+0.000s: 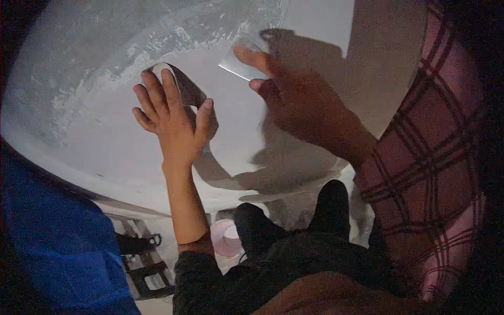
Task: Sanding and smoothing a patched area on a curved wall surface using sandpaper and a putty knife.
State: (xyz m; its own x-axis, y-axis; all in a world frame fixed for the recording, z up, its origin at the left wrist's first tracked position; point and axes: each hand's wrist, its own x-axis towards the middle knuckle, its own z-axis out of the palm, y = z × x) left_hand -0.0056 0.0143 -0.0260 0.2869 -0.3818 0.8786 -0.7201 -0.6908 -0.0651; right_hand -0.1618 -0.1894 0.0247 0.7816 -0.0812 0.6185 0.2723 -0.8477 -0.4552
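My left hand (168,113) lies with fingers spread against a large curved surface (121,118), which is smooth white below and rough grey above. No object shows in it; the dark patch by its thumb looks like shadow. Up and to the right, my right hand (294,89) pinches a thin flat scraper blade (237,62) between thumb and fingers. The blade is rectangular and greyish, with a bright lower edge, and it is against or just over the white coating. Whether it has a handle is hidden. A ragged white band (131,62) separates the coated part from the grey part.
A pink bucket (227,242) stands below the curved lower rim, close to my dark-clothed knees (331,202). Blue cloth (58,231) hangs at the left. Dark frame-like items (149,270) lie on the floor. A plaid sleeve (420,157) covers my right arm.
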